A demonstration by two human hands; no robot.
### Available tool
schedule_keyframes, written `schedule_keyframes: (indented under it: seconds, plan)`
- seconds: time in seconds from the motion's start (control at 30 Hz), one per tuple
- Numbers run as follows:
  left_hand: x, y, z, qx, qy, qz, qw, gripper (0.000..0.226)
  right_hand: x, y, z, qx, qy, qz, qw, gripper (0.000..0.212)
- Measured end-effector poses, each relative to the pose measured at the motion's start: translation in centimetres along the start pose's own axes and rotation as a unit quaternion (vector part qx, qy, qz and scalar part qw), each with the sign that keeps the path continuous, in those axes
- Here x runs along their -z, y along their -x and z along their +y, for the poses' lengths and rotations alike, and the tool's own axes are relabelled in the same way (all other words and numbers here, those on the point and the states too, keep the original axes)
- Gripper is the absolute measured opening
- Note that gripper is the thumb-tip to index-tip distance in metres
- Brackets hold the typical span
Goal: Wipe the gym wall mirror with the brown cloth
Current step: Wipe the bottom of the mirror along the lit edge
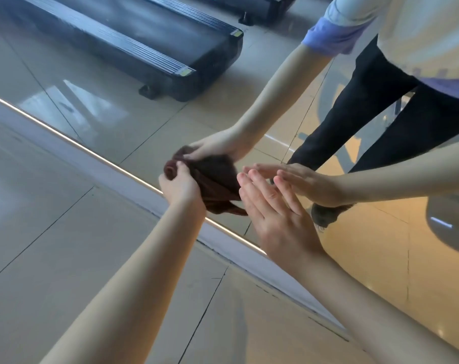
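Nearest, over the floor tiles [65,245], two bare forearms reach toward the foot of the wall. The left hand [179,186] grips the brown cloth [215,185], bunched into a wad and pressed against the mirror [144,122] just above its lower edge. The right hand [273,214] is flat beside it, fingers straight, holding nothing, its fingertips seeming to meet their reflection on the glass. The cloth looks soft, light and limp, so it probably handles best gathered in the palm with loose ends tucked in. Farther off, the glass reflects a dark treadmill [149,48].
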State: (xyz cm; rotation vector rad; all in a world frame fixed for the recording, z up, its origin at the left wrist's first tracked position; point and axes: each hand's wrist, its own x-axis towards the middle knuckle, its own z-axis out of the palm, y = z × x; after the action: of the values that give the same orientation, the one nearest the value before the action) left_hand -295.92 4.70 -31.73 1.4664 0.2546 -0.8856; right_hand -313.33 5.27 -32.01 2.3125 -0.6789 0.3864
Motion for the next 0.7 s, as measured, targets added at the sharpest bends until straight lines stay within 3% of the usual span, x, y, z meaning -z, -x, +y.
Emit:
schedule_keyframes:
  seconds: [0.07,0.2,0.27,0.47,0.6,0.7]
  plan:
    - [0.2,-1.4,1.1,0.012,-0.004,0.021,1.0,0.03,-0.1,-0.4,0.0,0.008,0.01,-0.009,1.0,0.049]
    - [0.6,-0.2,0.3,-0.006,-0.053,-0.035,0.998,0.016,-0.5,-0.6,-0.4,0.013,0.028,-0.027,0.999,0.051]
    - [0.8,-0.3,-0.1,-0.017,-0.062,-0.042,0.997,0.023,-0.7,-1.1,-0.9,0.013,0.018,-0.028,0.999,0.049]
    - [1.1,-2.7,1.9,0.067,-0.013,0.019,0.997,0.037,-1.0,-3.0,-1.9,0.005,-0.008,-0.027,1.0,0.052]
    - [1.5,0.0,0.3,0.015,-0.04,-0.07,0.997,0.023,-1.2,-3.6,-2.4,0.006,-0.019,-0.031,0.999,0.05]
    - [1.4,-1.0,0.1,-0.034,-0.056,-0.045,0.997,0.017,-1.3,-4.3,-2.9,0.006,-0.025,-0.03,0.999,0.049]
